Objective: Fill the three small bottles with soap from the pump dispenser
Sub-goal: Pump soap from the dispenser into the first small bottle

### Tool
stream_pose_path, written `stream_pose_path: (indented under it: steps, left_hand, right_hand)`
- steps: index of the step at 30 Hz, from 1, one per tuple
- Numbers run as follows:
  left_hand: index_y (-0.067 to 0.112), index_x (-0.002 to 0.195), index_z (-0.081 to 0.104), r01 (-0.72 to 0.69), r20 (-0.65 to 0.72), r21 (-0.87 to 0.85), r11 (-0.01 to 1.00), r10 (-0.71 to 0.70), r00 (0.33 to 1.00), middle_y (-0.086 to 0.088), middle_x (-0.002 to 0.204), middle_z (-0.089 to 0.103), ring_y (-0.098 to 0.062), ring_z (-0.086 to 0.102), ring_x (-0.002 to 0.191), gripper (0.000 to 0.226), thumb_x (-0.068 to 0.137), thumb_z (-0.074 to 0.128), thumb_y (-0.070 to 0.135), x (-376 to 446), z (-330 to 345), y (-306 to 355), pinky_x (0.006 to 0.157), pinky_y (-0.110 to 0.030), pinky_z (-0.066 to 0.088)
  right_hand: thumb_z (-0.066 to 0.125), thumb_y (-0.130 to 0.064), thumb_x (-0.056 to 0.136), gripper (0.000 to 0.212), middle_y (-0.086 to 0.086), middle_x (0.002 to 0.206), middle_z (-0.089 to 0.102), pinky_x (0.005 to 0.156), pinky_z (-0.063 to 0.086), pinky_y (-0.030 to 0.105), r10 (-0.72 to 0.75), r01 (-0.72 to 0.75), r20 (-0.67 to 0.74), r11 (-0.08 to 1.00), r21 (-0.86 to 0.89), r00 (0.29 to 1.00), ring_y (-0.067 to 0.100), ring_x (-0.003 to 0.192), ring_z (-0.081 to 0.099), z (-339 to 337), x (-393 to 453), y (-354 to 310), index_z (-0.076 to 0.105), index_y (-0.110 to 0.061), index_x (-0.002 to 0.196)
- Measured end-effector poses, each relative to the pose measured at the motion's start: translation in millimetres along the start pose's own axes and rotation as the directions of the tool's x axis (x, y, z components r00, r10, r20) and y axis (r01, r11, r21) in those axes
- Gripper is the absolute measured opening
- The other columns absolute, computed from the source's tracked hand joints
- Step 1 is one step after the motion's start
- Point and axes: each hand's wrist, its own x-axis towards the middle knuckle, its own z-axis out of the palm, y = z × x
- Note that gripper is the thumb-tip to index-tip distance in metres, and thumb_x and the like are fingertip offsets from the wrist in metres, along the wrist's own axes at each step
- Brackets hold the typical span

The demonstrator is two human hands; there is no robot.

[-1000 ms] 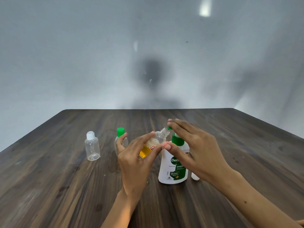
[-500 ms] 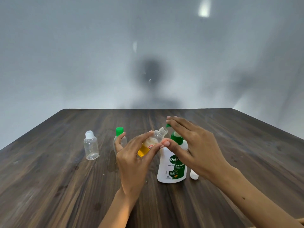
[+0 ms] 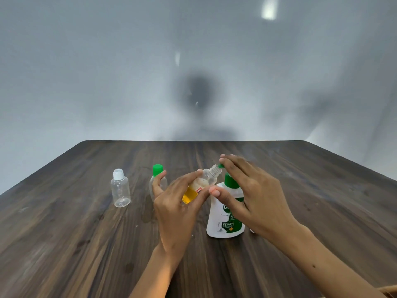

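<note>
My left hand (image 3: 175,209) grips a small clear bottle (image 3: 200,183), tilted, its open threaded neck up against the green pump spout. Amber soap sits in the bottle's lower end. The white pump dispenser (image 3: 223,220) with a green collar stands on the dark wooden table (image 3: 64,244). My right hand (image 3: 253,196) lies over the pump head, fingers on top and thumb at the front. A second small bottle with a green cap (image 3: 158,175) stands just behind my left hand. Further left stands a third, empty clear bottle with a white cap (image 3: 120,191).
A small white cap (image 3: 251,230) lies on the table behind my right wrist, mostly hidden. A grey wall rises behind the table's far edge.
Almost nothing has moved. My right hand has sunk slightly on the pump head, and the held bottle stays at the spout.
</note>
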Motion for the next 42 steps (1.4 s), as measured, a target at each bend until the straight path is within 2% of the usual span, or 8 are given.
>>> stream_pose_path:
  steps: [4,8,12,17,27,33,39,42]
  left_hand:
    - [0.019,0.102,0.070,-0.006,-0.003,0.002,1.000,0.006,1.000,0.018,0.100,0.065,0.018,0.056,0.094,0.032,0.084,0.065,0.045,0.1,-1.2,0.4,0.102,-0.053,0.038]
    - [0.011,0.098,0.073,-0.002,0.007,0.016,1.000,0.002,1.000,0.014,0.099,0.067,0.005,0.062,0.088,0.038,0.085,0.065,0.046,2.7,-1.5,3.2,0.102,-0.053,0.038]
    - [0.011,0.100,0.072,0.003,0.026,0.030,1.000,-0.004,1.000,0.014,0.099,0.067,0.005,0.060,0.090,0.035,0.080,0.068,0.040,-0.5,-2.9,2.0,0.103,-0.052,0.038]
    - [0.010,0.097,0.073,0.000,0.012,0.031,1.000,0.000,1.000,0.013,0.100,0.067,0.004,0.062,0.091,0.040,0.081,0.068,0.046,2.1,-2.1,3.0,0.100,-0.057,0.039]
    - [0.010,0.098,0.073,-0.009,0.017,0.033,0.999,0.008,1.000,0.014,0.100,0.066,0.004,0.061,0.091,0.043,0.085,0.063,0.050,1.3,-2.4,2.4,0.099,-0.058,0.040]
    - [0.010,0.096,0.074,-0.011,0.020,0.050,0.999,0.010,1.000,0.014,0.099,0.067,0.004,0.062,0.088,0.038,0.081,0.068,0.045,0.6,-2.5,1.6,0.101,-0.054,0.039]
    - [0.011,0.097,0.073,-0.013,0.016,0.051,0.999,0.012,1.000,0.015,0.100,0.067,0.004,0.062,0.089,0.036,0.079,0.070,0.042,1.1,-2.2,1.5,0.100,-0.057,0.039]
    - [0.013,0.099,0.072,-0.012,0.021,0.044,0.999,0.011,1.000,0.016,0.100,0.066,0.005,0.061,0.089,0.035,0.081,0.068,0.043,1.6,-2.1,2.0,0.101,-0.053,0.039]
  right_hand:
    - [0.023,-0.068,0.092,0.076,0.001,0.121,0.063,0.089,0.040,0.025,-0.019,0.019,-0.019,1.000,-0.018,1.000,0.017,0.107,0.060,-2.0,3.0,2.0,0.063,-0.010,0.120]
    - [0.024,-0.066,0.092,0.075,0.003,0.124,0.062,0.093,0.039,0.027,-0.028,0.028,-0.023,0.999,-0.020,0.999,0.018,0.112,0.059,-3.0,5.0,2.6,0.062,-0.009,0.121]
    - [0.024,-0.067,0.092,0.074,0.002,0.123,0.063,0.091,0.040,0.025,-0.029,0.029,-0.007,1.000,-0.001,1.000,0.017,0.110,0.059,0.0,1.0,3.2,0.062,-0.010,0.121]
    - [0.021,-0.062,0.095,0.072,0.002,0.128,0.060,0.097,0.036,0.029,-0.035,0.035,-0.021,0.999,-0.014,0.999,0.017,0.117,0.055,-4.0,2.3,5.0,0.061,-0.011,0.125]
    - [0.020,-0.063,0.095,0.072,0.000,0.129,0.059,0.097,0.036,0.029,-0.037,0.037,-0.013,0.999,0.002,0.999,0.016,0.119,0.054,-5.3,3.0,5.7,0.061,-0.012,0.125]
    - [0.023,-0.064,0.094,0.071,0.000,0.125,0.062,0.091,0.040,0.024,-0.023,0.023,-0.019,0.999,0.031,1.000,0.015,0.113,0.058,-0.5,1.3,4.7,0.063,-0.013,0.121]
    - [0.023,-0.063,0.094,0.070,-0.001,0.133,0.056,0.098,0.040,0.033,-0.035,0.035,0.002,0.999,0.028,0.999,0.016,0.122,0.053,-4.2,2.4,8.7,0.059,-0.013,0.128]
    - [0.023,-0.064,0.094,0.070,-0.001,0.129,0.059,0.094,0.039,0.026,-0.018,0.018,-0.004,0.999,0.030,1.000,0.015,0.117,0.056,-0.8,0.7,6.3,0.060,-0.014,0.125]
